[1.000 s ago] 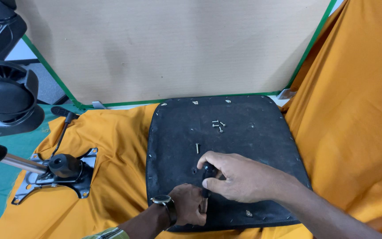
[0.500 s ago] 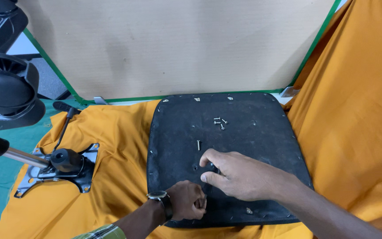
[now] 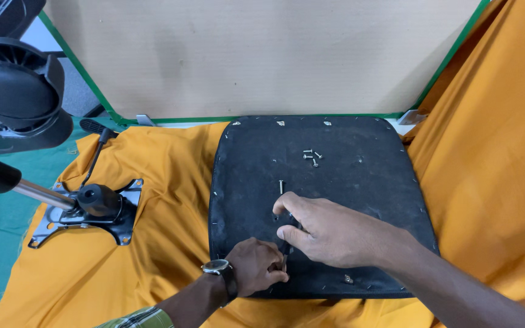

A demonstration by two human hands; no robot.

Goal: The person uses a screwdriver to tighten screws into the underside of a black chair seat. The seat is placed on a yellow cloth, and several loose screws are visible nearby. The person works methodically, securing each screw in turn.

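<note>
A black chair seat pad [image 3: 360, 182] lies underside up on orange cloth. My left hand [image 3: 255, 267], with a wristwatch, is curled into a fist at the pad's front edge around the lower end of a slim dark tool [image 3: 285, 252]. My right hand [image 3: 335, 234] rests on the pad, its thumb and forefinger pinching the tool's upper end just over a small hole. A single silver screw [image 3: 281, 186] lies just beyond my right fingertips. Several more screws [image 3: 311, 157] sit further back on the pad.
A black and silver chair mechanism plate [image 3: 89, 209] with a metal lever lies on the cloth at left. A black wheeled chair base [image 3: 16, 97] stands at far left. A cardboard sheet [image 3: 262, 54] with a green border leans behind the pad. Orange cloth [image 3: 493, 152] rises at right.
Both hands have stayed together at the pad's front edge. My right fingers have shifted slightly on the tool and my left fist has closed in under them.
</note>
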